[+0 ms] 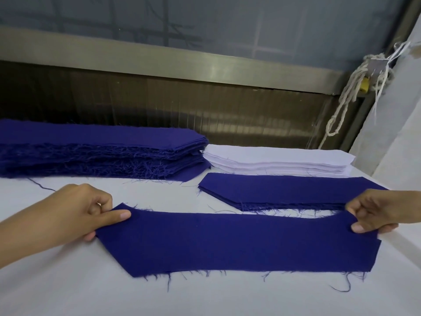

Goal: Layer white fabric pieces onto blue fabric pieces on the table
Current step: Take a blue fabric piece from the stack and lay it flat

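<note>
A single blue fabric piece is held stretched from left to right across the near part of the white-covered surface. Its left end is pinched by the left hand, with the thumb laid on top of the cloth and the other fingers curled beneath or behind it, so that this grip is closed on the piece. Its right end is pinched in the same way by the right hand, whose thumb is pressed on the upper face while the fingers are tucked under the edge; that grip is closed on the same piece. The piece is long, cut at a slant at its near left corner, and frayed along its near and far edges. Whether its ends are lifted clear of the surface cannot be told. Just beyond it, to the right, a thin stack of blue pieces is laid flat, apart from the held piece. Farther back on the right a stack of white pieces is seen, and beside it, at the far left, a tall stack of blue pieces with ragged threads along its near side. A loose blue thread is trailed over the surface near the left hand. A pale knotted cord is hung at the far right.
</note>
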